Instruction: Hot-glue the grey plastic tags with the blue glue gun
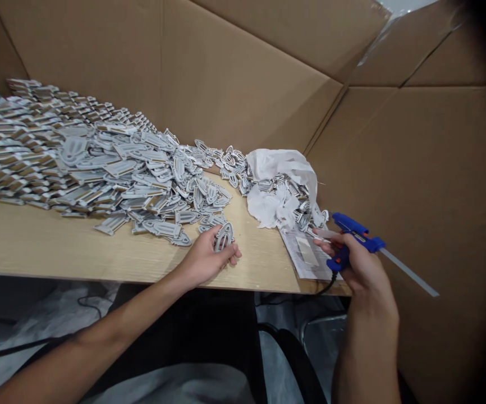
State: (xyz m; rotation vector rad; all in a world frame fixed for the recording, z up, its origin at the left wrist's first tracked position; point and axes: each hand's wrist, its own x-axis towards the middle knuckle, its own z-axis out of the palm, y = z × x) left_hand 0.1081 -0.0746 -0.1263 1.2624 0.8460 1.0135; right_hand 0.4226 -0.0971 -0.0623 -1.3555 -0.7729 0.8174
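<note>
My left hand is closed on a grey plastic piece with a pointed, slotted shape, just above the front part of the table. A big heap of similar grey pieces lies beyond and to the left of it. My right hand grips a blue hot glue gun; a translucent glue stick juts out of its back end. The gun is held over the table's right end, next to a printed sheet with a pale rectangular patch on it.
Neatly stacked pieces fill the left side. White crumpled paper or cloth surrounds more pieces at the right. Cardboard walls close off the back and right of the wooden table. The gun's black cord drops over the front edge.
</note>
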